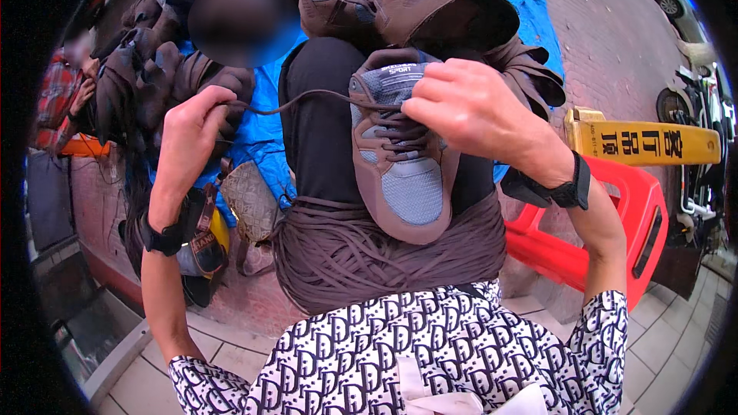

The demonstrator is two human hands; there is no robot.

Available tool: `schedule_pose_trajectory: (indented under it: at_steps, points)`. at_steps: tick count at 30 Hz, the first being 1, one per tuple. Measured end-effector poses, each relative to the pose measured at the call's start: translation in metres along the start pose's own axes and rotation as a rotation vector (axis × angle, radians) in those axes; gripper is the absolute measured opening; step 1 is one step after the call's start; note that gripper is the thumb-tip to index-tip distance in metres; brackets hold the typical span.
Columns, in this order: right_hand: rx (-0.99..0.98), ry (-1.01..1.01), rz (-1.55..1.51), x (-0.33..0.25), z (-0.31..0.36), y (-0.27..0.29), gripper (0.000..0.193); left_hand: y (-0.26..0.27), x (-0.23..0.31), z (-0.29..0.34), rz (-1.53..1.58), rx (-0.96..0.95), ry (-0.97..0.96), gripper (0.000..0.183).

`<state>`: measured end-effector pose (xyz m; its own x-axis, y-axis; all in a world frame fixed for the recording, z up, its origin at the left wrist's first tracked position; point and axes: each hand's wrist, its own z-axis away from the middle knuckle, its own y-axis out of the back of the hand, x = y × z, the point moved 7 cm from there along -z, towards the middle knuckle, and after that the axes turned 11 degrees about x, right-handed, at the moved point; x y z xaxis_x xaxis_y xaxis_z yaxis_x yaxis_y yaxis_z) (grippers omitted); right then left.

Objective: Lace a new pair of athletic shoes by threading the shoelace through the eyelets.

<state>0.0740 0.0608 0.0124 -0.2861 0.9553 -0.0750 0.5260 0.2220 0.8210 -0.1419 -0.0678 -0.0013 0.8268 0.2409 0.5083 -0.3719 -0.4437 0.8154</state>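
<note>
A brown and grey-blue sneaker [415,192] rests on my lap, toe toward me, its lower eyelets crossed by dark lace. From its upper eyelets a brown shoelace [307,93] stretches out to the left in a loose curve. My left hand [188,138], out to the left of the shoe, pinches the lace's far part between thumb and fingers. Beside the tongue, my right hand [469,111] is closed at the upper eyelets, fingertips on the lace there. A thick bundle of brown laces [369,253] lies across my thighs below the toe.
More brown shoes [453,15] and shoe uppers pile up beyond my knees on a blue tarp [530,0]. A red plastic stool [634,223] and a yellow sign board [653,138] stand at right. A patterned bag [254,200] lies at left. Another person in a plaid sleeve [58,96] sits far left.
</note>
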Motion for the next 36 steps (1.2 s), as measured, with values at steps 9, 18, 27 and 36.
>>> schedule_pose_trajectory:
  at_steps: [9,18,27,36]
  points:
    - [0.0,0.268,0.231,-0.015,-0.009,-0.002,0.012,0.03,-0.052,0.015,-0.054,0.09,0.13,0.013]
    - [0.345,-0.173,0.129,0.013,0.049,0.0,0.019,0.011,-0.117,0.056,-0.099,0.076,0.214,0.012]
    - [0.161,-0.719,-0.05,0.039,0.08,-0.006,0.02,0.012,-0.067,0.034,-0.066,0.076,0.154,0.012]
    - [0.046,-0.657,0.092,0.06,0.075,0.016,0.012,0.045,-0.067,0.028,-0.067,0.155,0.161,0.013]
